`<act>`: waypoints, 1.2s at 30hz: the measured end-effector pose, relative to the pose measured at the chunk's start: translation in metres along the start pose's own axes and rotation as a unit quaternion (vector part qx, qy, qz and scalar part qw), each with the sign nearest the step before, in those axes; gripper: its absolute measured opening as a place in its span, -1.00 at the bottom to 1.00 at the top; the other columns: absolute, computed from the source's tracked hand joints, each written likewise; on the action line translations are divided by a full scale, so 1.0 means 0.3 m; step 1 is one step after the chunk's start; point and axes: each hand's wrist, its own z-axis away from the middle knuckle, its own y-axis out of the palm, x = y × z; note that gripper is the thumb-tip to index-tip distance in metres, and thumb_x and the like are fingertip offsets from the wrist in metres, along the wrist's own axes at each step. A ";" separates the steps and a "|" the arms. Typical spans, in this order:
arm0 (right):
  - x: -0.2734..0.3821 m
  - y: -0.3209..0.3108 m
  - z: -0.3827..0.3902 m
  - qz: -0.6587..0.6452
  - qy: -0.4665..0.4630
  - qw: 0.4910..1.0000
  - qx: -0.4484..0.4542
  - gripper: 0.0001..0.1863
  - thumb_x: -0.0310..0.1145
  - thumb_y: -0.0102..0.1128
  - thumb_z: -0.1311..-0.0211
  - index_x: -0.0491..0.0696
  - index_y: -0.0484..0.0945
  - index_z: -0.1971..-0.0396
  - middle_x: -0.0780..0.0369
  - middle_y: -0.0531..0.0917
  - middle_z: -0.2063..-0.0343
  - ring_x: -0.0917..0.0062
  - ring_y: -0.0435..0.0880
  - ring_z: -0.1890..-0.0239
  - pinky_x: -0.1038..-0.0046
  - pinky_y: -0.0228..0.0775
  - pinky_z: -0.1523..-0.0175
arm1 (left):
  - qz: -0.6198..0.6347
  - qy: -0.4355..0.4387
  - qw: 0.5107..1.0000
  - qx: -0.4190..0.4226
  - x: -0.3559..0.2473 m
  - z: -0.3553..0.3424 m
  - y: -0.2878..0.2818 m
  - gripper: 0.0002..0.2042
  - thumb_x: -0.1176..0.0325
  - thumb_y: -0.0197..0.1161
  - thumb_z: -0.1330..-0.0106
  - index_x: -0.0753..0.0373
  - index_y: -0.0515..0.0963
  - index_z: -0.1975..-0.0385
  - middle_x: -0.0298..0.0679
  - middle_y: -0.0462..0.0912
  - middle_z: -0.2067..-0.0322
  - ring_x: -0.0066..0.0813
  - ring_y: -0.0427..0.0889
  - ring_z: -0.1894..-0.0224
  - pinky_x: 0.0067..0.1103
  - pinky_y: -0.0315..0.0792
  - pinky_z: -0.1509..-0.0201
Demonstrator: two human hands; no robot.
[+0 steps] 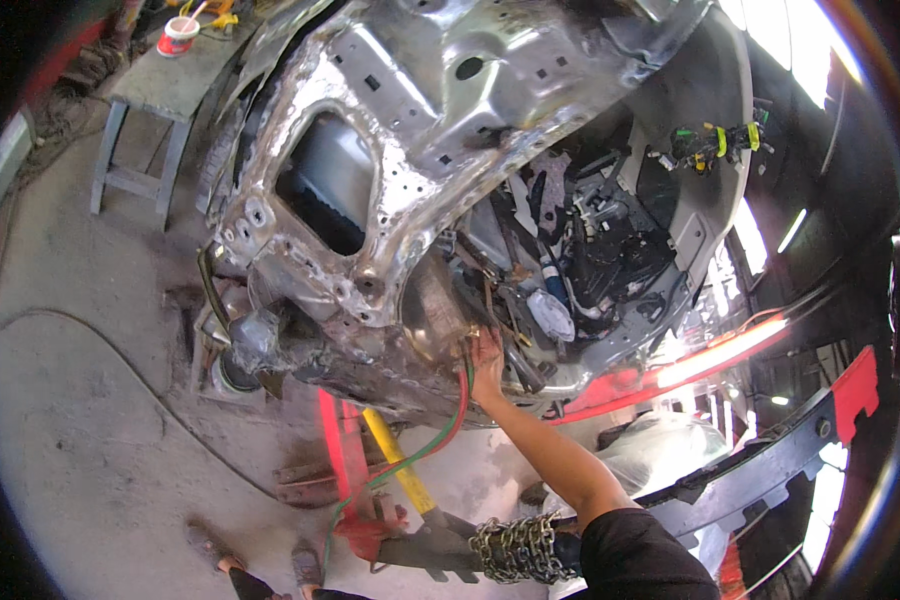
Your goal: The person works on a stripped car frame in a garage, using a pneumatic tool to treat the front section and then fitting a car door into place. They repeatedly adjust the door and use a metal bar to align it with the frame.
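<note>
My right hand [487,362] reaches up from the lower right and is closed round a gas torch [472,334]. A brass-coloured end shows at its fingers; the rest of the torch is mostly hidden. Paired red and green hoses [464,395] hang from it and curve down toward the floor. The hand is at the lower edge of a bare metal car body [410,190], beside a rounded, brownish wheel-arch panel [432,308]. My left hand does not show.
Loose tools and parts, among them a clear plastic bag [550,315], lie inside the car body. Below stand a red support [344,450], a yellow bar [400,460] and a chain-wrapped post [518,548]. A grey stool [155,100] holds a red-and-white tub [178,36]. A dark hose [135,385] crosses the floor.
</note>
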 end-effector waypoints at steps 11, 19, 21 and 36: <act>0.065 -0.031 -0.011 0.047 0.054 0.997 -0.043 -0.55 -0.31 0.04 -0.27 -0.05 0.42 -0.17 -0.05 0.45 -0.13 -0.03 0.36 -0.20 0.04 0.19 -0.28 | 0.306 0.240 0.900 0.199 -0.443 0.216 -0.064 -0.62 0.04 0.27 -0.24 0.31 0.63 0.29 -0.05 0.69 0.31 -0.26 0.62 0.36 -0.31 0.46 0.28; -0.025 0.075 0.030 -0.183 0.100 0.972 -0.105 -0.72 -0.34 0.07 -0.22 -0.09 0.56 0.10 -0.05 0.52 -0.05 0.03 0.41 -0.15 0.09 0.20 -0.30 | 0.052 0.246 0.945 0.209 -0.003 -0.351 -0.516 -0.65 0.06 0.22 -0.25 0.28 0.61 0.33 -0.08 0.64 0.40 -0.28 0.57 0.43 -0.32 0.43 0.35; 0.088 -0.046 0.003 -0.001 0.086 0.994 -0.072 -0.71 -0.35 0.10 -0.19 -0.10 0.57 0.11 -0.03 0.53 -0.04 0.01 0.42 -0.14 0.10 0.21 -0.29 | 0.020 0.238 0.949 0.207 0.080 -0.442 -0.592 -0.66 0.06 0.20 -0.25 0.27 0.61 0.34 -0.09 0.62 0.42 -0.29 0.56 0.45 -0.33 0.42 0.37; 0.102 -0.055 0.018 -0.063 0.067 0.989 -0.116 -0.71 -0.41 0.06 -0.20 -0.18 0.57 0.11 -0.06 0.61 0.13 -0.02 0.54 0.06 0.16 0.38 -0.09 | -0.062 0.250 0.952 0.168 0.372 -1.147 -0.420 -0.70 0.09 0.10 -0.28 0.22 0.57 0.42 -0.16 0.53 0.59 -0.33 0.47 0.58 -0.36 0.37 0.51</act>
